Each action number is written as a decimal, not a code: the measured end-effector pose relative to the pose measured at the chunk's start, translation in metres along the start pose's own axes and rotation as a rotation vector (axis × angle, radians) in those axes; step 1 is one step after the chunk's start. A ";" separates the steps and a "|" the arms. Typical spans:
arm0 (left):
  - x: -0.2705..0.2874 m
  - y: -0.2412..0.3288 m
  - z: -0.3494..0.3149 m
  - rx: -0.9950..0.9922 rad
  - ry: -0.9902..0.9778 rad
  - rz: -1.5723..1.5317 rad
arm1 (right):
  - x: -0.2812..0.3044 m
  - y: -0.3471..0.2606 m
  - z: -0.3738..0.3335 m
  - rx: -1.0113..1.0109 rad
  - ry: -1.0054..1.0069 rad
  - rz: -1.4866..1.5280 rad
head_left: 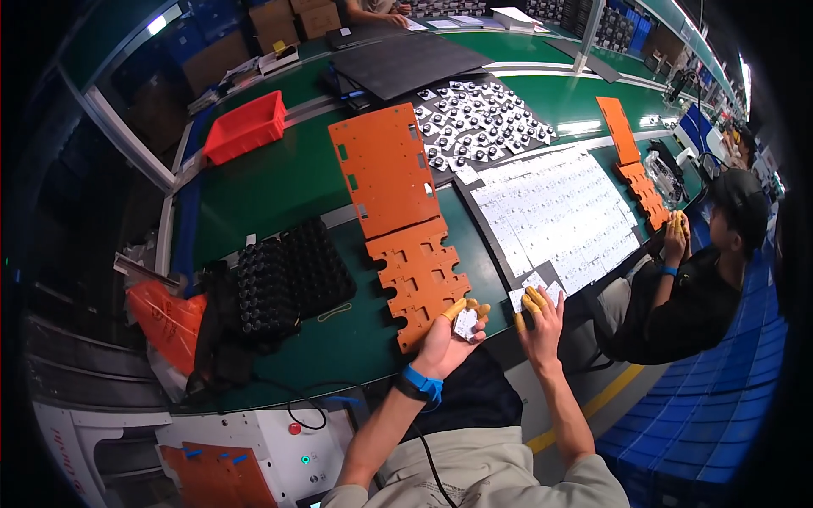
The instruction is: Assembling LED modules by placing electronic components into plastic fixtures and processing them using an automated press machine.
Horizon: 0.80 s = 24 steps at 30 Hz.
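My left hand (449, 343) is closed around a few small white circuit boards (465, 325), just over the near end of an orange hinged fixture plate (423, 284). That plate lies unfolded, with notches and pockets in its near half. To the right, my right hand (539, 326) has its thumb and fingertips closed on a small white board (517, 299) at the near corner of a large layout of white panels (555, 212). Yellow covers sit on several fingertips of both hands. A blue strap (423, 383) circles my left wrist.
Left of the fixture stands a black tray of round black parts (292, 275). Farther off are a red bin (246, 127) and boards bearing black lens parts (483, 118). At right, a co-worker (720, 262) handles something beside another orange fixture (631, 161). An orange bag (165, 322) hangs left.
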<state>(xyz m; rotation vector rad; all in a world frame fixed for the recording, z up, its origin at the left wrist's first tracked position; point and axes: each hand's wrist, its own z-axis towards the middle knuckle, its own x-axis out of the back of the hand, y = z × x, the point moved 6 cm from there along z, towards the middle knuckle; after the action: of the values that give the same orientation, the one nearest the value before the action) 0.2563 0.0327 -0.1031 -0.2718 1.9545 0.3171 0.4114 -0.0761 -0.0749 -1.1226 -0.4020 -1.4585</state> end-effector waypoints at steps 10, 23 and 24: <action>0.011 -0.008 0.014 -0.009 -0.067 0.093 | 0.032 -0.099 0.016 0.305 0.095 0.183; -0.005 0.012 -0.009 -0.008 -0.017 0.017 | 0.042 0.026 0.001 0.018 -0.251 -0.207; -0.004 0.010 -0.008 0.010 -0.029 0.002 | 0.035 0.039 -0.004 0.037 -0.258 -0.213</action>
<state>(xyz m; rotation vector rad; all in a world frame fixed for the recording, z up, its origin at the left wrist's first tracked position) 0.2483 0.0394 -0.0953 -0.2579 1.9276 0.3112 0.4507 -0.1093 -0.0621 -1.2728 -0.7452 -1.4868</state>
